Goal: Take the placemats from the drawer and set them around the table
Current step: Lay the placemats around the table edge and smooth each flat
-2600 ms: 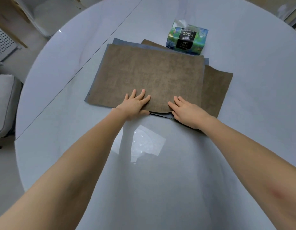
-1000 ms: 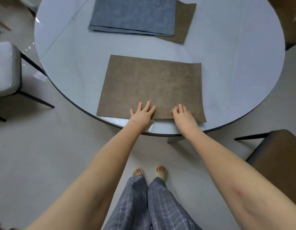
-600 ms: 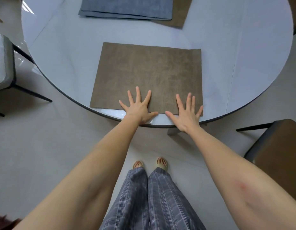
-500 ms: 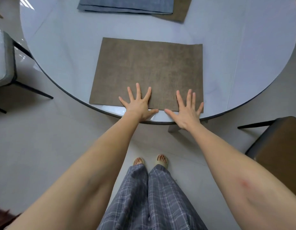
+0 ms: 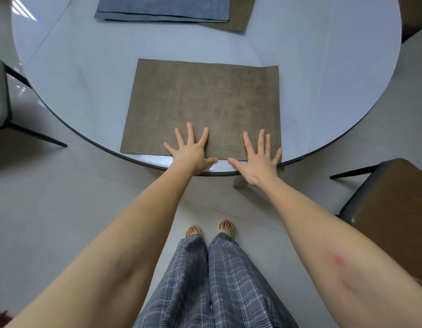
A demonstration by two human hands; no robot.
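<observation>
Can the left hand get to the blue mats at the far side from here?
Probably yes, with a lean. The left hand lies flat on the brown placemat, holding nothing, and only bare table lies between it and the blue placemats.

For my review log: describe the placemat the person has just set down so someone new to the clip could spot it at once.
Start at the round pale table and find its near edge, in front of the person's feet. The brown placemat lies there flat and alone, with the left hand and right hand spread open on its near edge. The other mats sit stacked farther back, a blue-grey placemat on top.
</observation>
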